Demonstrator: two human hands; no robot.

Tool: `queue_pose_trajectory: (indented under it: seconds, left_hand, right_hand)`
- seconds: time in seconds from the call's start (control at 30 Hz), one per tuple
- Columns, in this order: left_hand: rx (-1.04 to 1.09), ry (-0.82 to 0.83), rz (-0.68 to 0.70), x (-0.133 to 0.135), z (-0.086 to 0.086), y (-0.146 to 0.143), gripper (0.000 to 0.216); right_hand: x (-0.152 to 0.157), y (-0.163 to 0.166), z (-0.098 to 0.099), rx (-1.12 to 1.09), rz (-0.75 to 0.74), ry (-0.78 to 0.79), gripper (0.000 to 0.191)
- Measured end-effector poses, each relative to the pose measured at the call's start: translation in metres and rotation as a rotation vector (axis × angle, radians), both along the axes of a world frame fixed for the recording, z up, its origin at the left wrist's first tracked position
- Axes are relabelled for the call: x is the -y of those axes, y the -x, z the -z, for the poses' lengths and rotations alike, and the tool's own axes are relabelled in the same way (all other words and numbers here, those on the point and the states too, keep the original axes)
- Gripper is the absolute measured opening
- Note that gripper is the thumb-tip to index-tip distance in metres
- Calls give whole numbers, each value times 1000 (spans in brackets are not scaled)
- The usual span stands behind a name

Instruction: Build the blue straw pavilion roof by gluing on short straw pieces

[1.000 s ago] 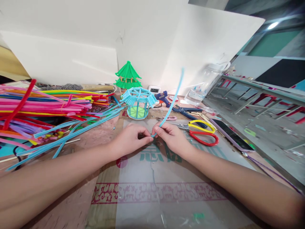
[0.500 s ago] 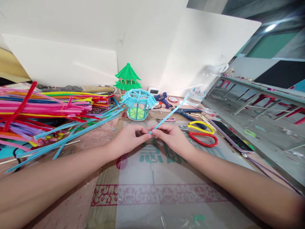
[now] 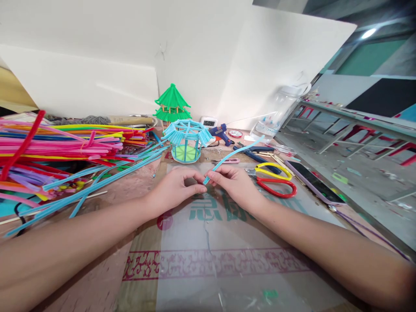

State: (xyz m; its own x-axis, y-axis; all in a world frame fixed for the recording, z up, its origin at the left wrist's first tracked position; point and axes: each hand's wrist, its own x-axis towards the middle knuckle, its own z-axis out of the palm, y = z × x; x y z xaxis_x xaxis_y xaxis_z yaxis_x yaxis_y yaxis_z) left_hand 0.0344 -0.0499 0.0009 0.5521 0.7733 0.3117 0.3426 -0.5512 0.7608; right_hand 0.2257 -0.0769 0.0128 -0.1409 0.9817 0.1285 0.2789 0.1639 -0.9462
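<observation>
Pinching blue pipe cleaner point(image 3: 228, 156): right grip point(image 3: 234, 184) | at its lower end: left grip point(image 3: 178, 187), cannot tell if grasping

Light-blue pipe cleaner point(image 3: 232, 153): contact with left hand point(image 3: 178, 186) indeterminable.
Scissors point(image 3: 271, 180): blade tips hidden behind right hand point(image 3: 235, 184).
Green pagoda model point(image 3: 173, 104): base partly hidden by light-blue pavilion model point(image 3: 186, 132).
Pipe-cleaner bundle point(image 3: 65, 144): cut off, left edge.
Digital timer point(image 3: 208, 123): digits too small to read.

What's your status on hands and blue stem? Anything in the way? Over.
Right hand pinching blue stem. Left hand at its near end, grip unclear. Stem curved, far end free. Scissors beside right hand, not blocking.
</observation>
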Motion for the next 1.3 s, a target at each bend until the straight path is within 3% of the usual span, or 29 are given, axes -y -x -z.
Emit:
queue_pose_trajectory:
  seconds: [0.23,0.8,1.3]
  left_hand:
    - [-31,-29,-76,2,-2,0,10]
    - [-5,-55,-16,0,0,-1,8]
    - [-16,-69,-51,-1,1,-2,7]
  right_hand:
    - [0,1,-1,-1,-46,5,31]
    - [-4,1,0,-23,6,51,35]
    - [-2,0,-2,20,-40,94,35]
